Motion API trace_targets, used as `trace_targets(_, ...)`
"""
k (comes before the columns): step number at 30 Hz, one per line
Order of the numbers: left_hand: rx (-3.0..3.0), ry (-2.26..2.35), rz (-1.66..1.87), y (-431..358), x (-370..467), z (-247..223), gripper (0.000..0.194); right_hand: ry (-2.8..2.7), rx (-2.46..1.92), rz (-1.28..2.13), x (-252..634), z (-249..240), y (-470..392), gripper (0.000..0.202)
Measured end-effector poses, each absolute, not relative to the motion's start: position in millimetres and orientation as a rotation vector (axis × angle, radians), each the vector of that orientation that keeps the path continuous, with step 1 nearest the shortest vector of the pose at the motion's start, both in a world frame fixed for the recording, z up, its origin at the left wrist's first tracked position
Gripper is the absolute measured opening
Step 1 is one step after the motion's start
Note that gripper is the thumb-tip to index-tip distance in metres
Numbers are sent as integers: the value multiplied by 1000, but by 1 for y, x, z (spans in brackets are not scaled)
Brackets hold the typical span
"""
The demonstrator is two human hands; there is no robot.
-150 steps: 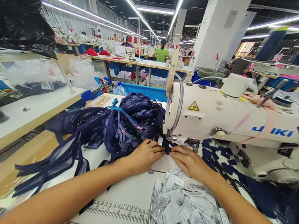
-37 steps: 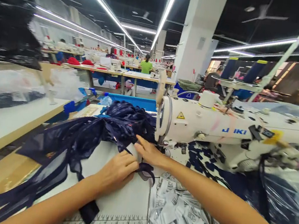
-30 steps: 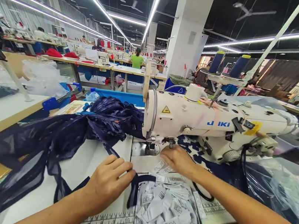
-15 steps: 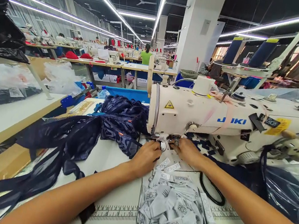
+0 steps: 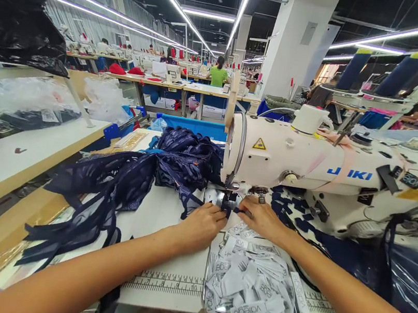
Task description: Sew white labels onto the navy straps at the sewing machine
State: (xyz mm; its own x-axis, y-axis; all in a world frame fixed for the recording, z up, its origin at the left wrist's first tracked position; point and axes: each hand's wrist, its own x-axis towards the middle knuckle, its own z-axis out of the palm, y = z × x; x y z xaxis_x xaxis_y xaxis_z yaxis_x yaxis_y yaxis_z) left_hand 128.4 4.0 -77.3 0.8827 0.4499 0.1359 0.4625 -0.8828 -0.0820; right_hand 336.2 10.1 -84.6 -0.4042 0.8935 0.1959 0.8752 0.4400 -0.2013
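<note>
Just in front of the presser foot [image 5: 229, 197] of a white sewing machine [image 5: 303, 157], my left hand [image 5: 204, 226] is closed, its fingertips on a narrow navy fabric strip [image 5: 228, 212]. To the right of the needle area, my right hand [image 5: 260, 219] is also closed, thumb and finger pinching a dark bit of the same navy fabric. Part of the strip is hidden by my fingers. A navy lace garment pile [image 5: 188, 161] lies left of the machine, its straps trailing toward me. Below my hands, a tray [image 5: 207, 282] holds many white printed labels [image 5: 248, 283].
Small navy scraps [image 5: 291, 205] lie under the machine arm. A plastic bag with navy material [image 5: 412, 270] is at the right. A printed ruler [image 5: 166, 282] runs along the table's front edge. Another white table [image 5: 37, 152] stands left. A person in green [image 5: 218, 76] sits farther back.
The view has shifted, so the machine appears farther right. Both hands have come slightly back from the needle area, and the presser foot with the navy strip now shows between them.
</note>
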Motion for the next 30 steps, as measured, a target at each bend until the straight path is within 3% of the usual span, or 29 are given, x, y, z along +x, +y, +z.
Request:
trace_targets(9,-2919,-661,-223,1,127,-84,28,-2431,-1309,181,320,-86,20,14)
trace_targets(23,-2933,-640,-216,6,127,-83,24,-2186,-1430,536,318,-98,32,10)
trace_targets(30,-3007,-705,-225,9,128,-80,22,-2121,-1475,494,312,-100,31,11)
